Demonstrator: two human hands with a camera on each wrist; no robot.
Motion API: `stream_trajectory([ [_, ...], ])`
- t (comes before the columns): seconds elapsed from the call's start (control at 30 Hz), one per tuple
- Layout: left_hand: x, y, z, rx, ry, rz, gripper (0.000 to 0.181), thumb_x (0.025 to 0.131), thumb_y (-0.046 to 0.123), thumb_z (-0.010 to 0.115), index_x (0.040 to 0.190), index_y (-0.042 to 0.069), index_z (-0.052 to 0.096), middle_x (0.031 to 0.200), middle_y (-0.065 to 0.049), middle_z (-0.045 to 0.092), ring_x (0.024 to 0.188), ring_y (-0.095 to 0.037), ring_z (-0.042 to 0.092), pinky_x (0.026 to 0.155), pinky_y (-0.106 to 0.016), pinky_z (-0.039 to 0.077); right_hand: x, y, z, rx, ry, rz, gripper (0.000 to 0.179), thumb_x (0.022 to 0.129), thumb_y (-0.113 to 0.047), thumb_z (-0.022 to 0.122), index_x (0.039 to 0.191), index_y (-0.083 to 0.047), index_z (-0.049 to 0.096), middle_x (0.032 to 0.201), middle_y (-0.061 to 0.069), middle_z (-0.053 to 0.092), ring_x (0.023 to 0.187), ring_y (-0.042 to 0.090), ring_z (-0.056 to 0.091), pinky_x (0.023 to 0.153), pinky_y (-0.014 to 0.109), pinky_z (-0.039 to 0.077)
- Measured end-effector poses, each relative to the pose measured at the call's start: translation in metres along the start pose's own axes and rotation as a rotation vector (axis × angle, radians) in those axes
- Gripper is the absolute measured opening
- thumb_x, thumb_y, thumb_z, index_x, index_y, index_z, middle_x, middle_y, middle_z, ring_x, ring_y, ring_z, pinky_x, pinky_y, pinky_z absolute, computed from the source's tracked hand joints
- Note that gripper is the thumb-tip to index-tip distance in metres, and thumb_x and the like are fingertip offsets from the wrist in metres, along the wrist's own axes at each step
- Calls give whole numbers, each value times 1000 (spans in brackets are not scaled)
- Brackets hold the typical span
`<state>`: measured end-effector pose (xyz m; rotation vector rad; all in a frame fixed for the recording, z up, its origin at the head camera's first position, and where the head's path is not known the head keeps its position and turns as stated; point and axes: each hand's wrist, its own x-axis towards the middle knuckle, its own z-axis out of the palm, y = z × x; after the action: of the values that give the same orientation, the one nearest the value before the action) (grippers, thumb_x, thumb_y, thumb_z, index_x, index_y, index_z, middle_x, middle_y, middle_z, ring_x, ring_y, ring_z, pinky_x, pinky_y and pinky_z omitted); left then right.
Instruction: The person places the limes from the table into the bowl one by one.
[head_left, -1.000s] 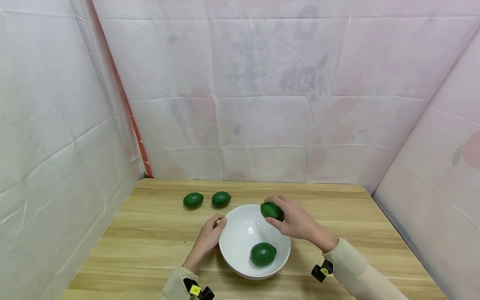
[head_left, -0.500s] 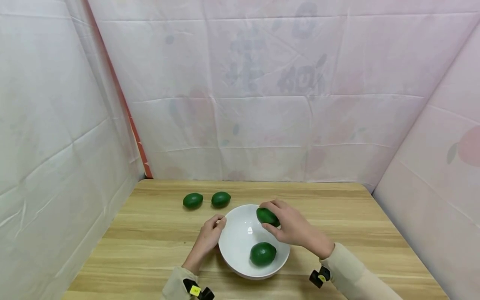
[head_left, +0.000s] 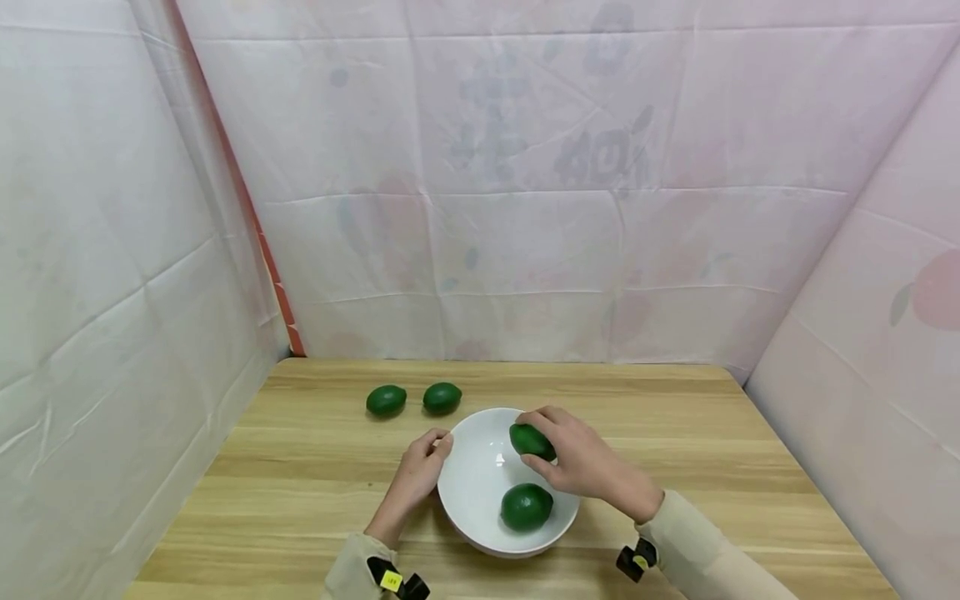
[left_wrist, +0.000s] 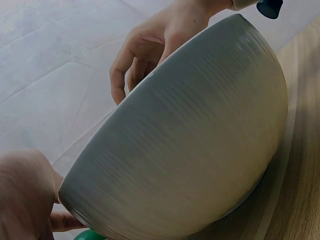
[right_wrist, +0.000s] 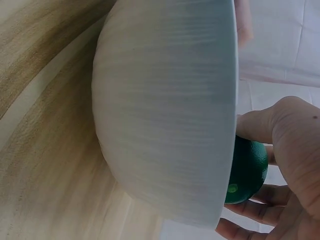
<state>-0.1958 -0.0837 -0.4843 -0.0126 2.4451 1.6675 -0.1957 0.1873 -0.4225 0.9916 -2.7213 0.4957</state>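
Table (head_left: 300, 483) of light, striped wood grain stands between pale creased sheets (head_left: 525, 267) at the back and both sides, with a red strip (head_left: 296, 340) along the left corner. Large grey writing (head_left: 607, 158) on the back sheet is too faint to read; the yellow label (head_left: 391, 581) on the left wrist is too small. The left hand (head_left: 416, 471) holds the rim of the white bowl (head_left: 472, 483). The right hand (head_left: 581, 458) grips one green lime (head_left: 529, 442) at the bowl's mouth; a second lime (head_left: 527, 507) lies inside, and two other limes (head_left: 386, 401) (head_left: 442, 398) rest on the table, beyond it.
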Motion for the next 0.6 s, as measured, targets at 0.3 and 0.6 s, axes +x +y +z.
stream_trajectory([
  [0.3, 1, -1, 1, 12, 4, 3, 46, 107, 45, 45, 133, 12, 62, 108, -11, 69, 89, -18, 64, 74, -30, 50, -1, 0, 5, -45, -2, -27, 47, 89, -27, 78, 131, -12, 62, 120, 12, 67, 98, 23, 67, 77, 41, 55],
  [0.6, 1, -2, 1, 9, 6, 12, 45, 107, 44, 45, 133, 12, 62, 109, -11, 69, 89, -17, 64, 74, -30, 51, -3, 0, 10, -73, -29, -8, 45, 89, -28, 78, 130, -15, 62, 126, 13, 67, 112, 29, 65, 86, 50, 51],
])
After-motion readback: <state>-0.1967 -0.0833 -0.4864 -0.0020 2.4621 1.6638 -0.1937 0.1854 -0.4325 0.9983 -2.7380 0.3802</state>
